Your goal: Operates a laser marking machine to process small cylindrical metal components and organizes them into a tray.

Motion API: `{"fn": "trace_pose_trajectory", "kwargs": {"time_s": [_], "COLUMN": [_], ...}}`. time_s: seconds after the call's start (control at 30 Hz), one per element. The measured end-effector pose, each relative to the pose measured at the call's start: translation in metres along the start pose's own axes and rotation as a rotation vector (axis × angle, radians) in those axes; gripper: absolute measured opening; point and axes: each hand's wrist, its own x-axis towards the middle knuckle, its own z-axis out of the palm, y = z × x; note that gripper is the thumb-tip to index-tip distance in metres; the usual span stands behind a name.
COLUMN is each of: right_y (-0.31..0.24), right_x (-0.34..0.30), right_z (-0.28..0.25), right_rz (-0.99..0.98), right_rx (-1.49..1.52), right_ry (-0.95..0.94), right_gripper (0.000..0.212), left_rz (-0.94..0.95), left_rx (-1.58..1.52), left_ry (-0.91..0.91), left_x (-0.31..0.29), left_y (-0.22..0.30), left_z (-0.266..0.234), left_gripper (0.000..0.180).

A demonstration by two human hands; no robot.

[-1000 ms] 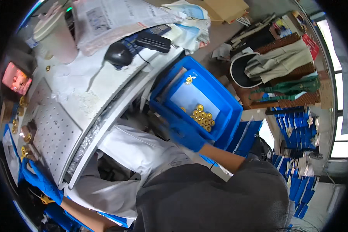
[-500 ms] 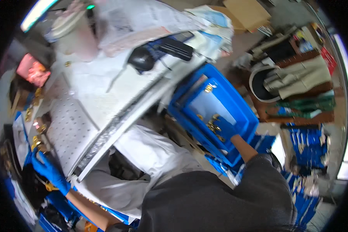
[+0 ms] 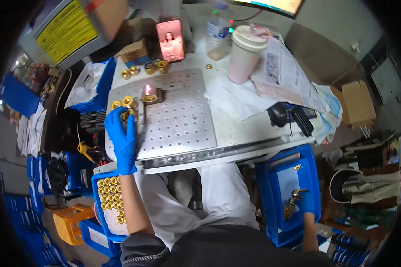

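Note:
My left hand (image 3: 121,140), in a blue glove, is at the left edge of a perforated metal plate (image 3: 173,129). Its fingers are curled round a brass fitting (image 3: 128,114), partly hidden by them. Close by stand another brass fitting (image 3: 128,101) and a metal block with a brass ring (image 3: 150,95) lit pinkish. My right hand (image 3: 305,205) is down inside a blue bin (image 3: 316,178) at the right, beside several loose brass fittings (image 3: 289,208). Its blue glove blends with the bin, so the fingers cannot be made out.
Left of my legs a blue tray (image 3: 98,218) holds rows of brass fittings. On the bench stand a lit phone (image 3: 169,41), a bottle (image 3: 218,33), a lidded cup (image 3: 246,55) and a black handheld device (image 3: 302,122). A yellow stool (image 3: 69,222) is at lower left.
My view has swung left toward the bench, bringing the tray of fittings into sight. My left hand stays by the fittings at the plate edge; my right hand remains in the bin.

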Motion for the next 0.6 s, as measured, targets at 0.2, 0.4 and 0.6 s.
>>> {"fn": "trace_pose_trajectory", "kwargs": {"time_s": [0.2,0.4,0.6], "right_y": [-0.336,-0.530,-0.605], "right_x": [0.007,0.095,0.151], "right_z": [-0.085,0.001,0.079], "right_rz": [-0.416,-1.146,-1.030], "right_rx": [-0.074,-0.101,-0.503], "right_ry": [0.030,-0.090,-0.130], "right_gripper": [0.035,0.030,0.021], "left_rz": [0.003,0.025,0.000], "left_rx": [-0.043,-0.077,-0.071], "left_ry": [0.047,0.031,0.031], "left_x": [0.007,0.000,0.001], "left_y": [0.008,0.003,0.009], "left_z": [0.003,0.001,0.002], "left_gripper": [0.028,0.032,0.029]}}
